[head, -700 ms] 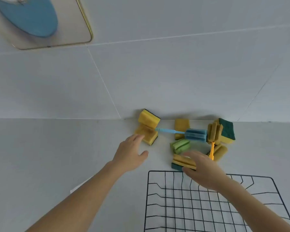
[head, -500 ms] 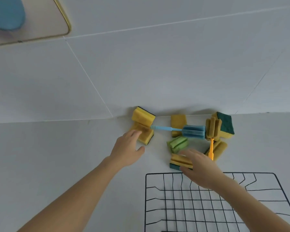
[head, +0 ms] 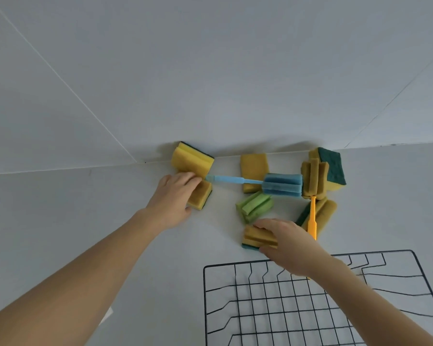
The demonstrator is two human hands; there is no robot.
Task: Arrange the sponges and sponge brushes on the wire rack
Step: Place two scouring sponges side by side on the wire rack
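Left hand (head: 171,199) at frame centre-left, fingers curled over a yellow sponge (head: 199,197) on the counter, thumb at its near corner. Right hand (head: 289,243) at centre, fingers and thumb clamped on a grooved sponge (head: 256,238). Other sponges plus blue brush (head: 281,185) and orange brush (head: 312,181) cluster by the wall. Rack (head: 298,308) lower right, nothing on it.

No text, label, brand, number or sign is showing anywhere that can be read.
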